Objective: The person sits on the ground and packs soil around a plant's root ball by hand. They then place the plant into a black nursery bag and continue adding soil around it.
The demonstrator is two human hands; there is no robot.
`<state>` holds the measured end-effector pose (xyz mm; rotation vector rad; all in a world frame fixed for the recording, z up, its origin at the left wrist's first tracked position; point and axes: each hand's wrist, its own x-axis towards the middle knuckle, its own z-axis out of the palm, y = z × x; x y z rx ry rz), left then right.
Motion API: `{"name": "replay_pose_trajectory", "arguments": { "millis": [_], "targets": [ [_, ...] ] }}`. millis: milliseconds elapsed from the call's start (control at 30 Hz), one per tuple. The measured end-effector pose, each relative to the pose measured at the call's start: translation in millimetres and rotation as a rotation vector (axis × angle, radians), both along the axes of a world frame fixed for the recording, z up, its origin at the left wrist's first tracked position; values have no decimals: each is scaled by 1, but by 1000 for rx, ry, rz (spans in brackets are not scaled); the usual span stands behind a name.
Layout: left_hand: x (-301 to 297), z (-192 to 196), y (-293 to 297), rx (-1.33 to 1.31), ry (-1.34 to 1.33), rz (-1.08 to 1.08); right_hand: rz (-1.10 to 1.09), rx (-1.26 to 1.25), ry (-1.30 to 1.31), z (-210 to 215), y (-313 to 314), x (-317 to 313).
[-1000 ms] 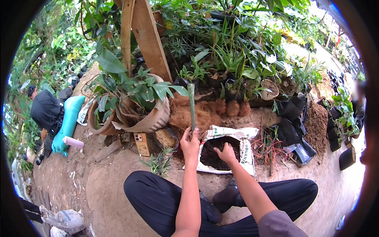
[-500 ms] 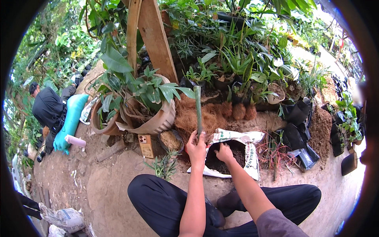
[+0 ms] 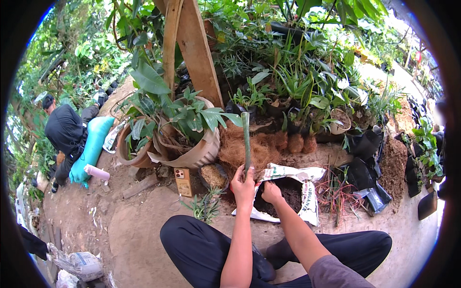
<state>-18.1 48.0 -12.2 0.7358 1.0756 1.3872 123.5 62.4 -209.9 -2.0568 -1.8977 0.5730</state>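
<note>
My left hand [image 3: 243,186] pinches a green stem [image 3: 247,141] before brown fibre [image 3: 261,148]; my right hand [image 3: 272,193] blocks some soil [image 3: 291,193] in the white bag [image 3: 310,199]; its grip I can't tell.

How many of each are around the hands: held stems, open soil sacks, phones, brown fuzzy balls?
Green stem, in the left hand: 1
White soil sack, right hand at its opening: 1
Phone: 1
Brown fuzzy balls: 3
Total: 6

Sits with bent knees [image 3: 182,235] spread, extends both forearms [image 3: 238,242] toward the far side, holds the left hand [image 3: 243,184] raised with fingers pinched, the right hand [image 3: 272,193] just right of it.
</note>
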Motion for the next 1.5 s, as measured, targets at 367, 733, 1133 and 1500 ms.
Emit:
{"name": "replay_pose_trajectory", "arguments": {
  "millis": [367,733,1133,1500],
  "targets": [
    [-12,0,4,20,49,26,69,-11,-89,14,-12,-6],
    [-10,10,-2,-24,35,22,143,144,-100,43,-36,24],
    [0,2,-4,29,90,-21,-217,113,48,77,-78,59],
    [8,-6,-10,-10,180,-77,-406,-32,385,65,-93,73]
  ]
}}
